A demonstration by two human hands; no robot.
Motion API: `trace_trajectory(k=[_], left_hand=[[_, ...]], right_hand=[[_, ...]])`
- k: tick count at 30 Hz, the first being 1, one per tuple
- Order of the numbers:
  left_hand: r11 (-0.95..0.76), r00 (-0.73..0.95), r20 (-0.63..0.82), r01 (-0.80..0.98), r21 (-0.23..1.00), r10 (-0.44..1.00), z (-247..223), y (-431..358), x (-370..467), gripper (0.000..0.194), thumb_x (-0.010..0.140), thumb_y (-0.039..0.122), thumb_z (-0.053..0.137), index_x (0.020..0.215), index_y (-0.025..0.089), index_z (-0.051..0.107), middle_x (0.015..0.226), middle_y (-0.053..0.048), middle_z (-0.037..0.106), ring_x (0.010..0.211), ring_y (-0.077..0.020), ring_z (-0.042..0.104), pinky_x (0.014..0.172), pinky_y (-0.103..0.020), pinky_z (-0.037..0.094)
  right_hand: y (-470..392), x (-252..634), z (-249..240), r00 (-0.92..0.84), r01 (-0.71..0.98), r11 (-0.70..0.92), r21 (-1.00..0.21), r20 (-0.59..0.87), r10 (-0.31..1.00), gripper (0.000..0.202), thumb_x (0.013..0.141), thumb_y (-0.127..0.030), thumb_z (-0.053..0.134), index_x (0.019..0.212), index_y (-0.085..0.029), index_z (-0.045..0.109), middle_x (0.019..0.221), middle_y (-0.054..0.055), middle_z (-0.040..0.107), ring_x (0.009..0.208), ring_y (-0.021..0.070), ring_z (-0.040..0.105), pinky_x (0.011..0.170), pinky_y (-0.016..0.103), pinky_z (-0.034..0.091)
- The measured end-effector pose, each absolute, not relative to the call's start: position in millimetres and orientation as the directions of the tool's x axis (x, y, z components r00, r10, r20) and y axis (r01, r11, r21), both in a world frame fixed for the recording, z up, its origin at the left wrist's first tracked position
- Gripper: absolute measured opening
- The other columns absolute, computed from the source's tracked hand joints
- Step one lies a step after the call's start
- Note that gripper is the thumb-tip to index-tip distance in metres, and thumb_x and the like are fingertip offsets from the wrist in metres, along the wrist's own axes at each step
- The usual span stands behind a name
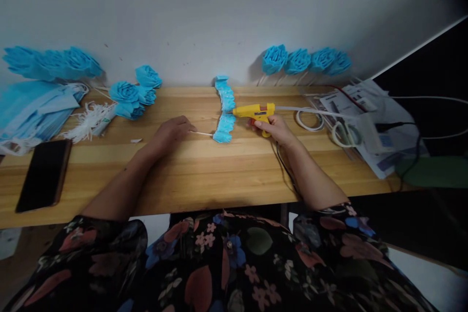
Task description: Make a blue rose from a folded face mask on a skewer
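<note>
A yellow glue gun (252, 111) is gripped in my right hand (273, 129), with a long translucent glue stick (310, 110) coming out of its back. Its nozzle is at the middle of a ruffled blue strip (224, 112), which lies lengthwise across the table; whether the tip touches cannot be told. Between the closed fingers of my left hand (174, 131) is a thin pale stick (202, 133). The far end of this stick meets the near end of the strip. My left fingertips are partly hidden behind the hand.
Blue flowers on stems lean at the wall on the right (299, 62) and left (73, 64); more flowers (126, 92) lie left of centre. Blue masks (44, 107), white ties (89, 119) and a phone (44, 175) are at left. Scissors (343, 132) and papers (383, 156) lie right.
</note>
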State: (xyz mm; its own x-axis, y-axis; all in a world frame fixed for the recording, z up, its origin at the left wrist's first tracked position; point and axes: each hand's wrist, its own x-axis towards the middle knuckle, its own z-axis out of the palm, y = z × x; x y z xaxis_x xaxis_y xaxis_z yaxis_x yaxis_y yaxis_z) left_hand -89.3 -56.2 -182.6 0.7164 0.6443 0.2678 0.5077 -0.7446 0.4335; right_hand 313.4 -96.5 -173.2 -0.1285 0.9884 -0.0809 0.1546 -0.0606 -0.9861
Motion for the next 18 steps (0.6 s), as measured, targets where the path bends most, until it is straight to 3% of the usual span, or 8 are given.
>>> trace_trajectory(k=[6, 18], left_hand=[[-0.688, 0.725, 0.177, 0.505, 0.520, 0.666, -175, -62, -98, 0.046, 0.116, 0.038, 0.041, 0.112, 0.018, 0.082, 0.108, -0.008, 0.076, 0.097, -0.0230, 0.070, 0.089, -0.032, 0.053], [-0.689, 0.707, 0.213, 0.498, 0.527, 0.674, -173, -60, -96, 0.033, 0.110, 0.036, 0.057, 0.104, 0.015, 0.082, 0.105, -0.009, 0.077, 0.090, -0.0195, 0.068, 0.083, -0.031, 0.052]], right_hand=[[-99, 316, -173, -0.119, 0.156, -0.047, -0.987, -0.066, 0.991, 0.067, 0.062, -0.084, 0.095, 0.081, -0.022, 0.081, 0.085, 0.007, 0.081, 0.066, 0.0145, 0.060, 0.059, 0.028, 0.044], [-103, 317, -169, -0.163, 0.176, -0.054, -0.983, -0.083, 0.983, 0.064, 0.066, -0.083, 0.093, 0.082, -0.023, 0.081, 0.081, 0.005, 0.077, 0.068, 0.0156, 0.060, 0.062, 0.030, 0.048]])
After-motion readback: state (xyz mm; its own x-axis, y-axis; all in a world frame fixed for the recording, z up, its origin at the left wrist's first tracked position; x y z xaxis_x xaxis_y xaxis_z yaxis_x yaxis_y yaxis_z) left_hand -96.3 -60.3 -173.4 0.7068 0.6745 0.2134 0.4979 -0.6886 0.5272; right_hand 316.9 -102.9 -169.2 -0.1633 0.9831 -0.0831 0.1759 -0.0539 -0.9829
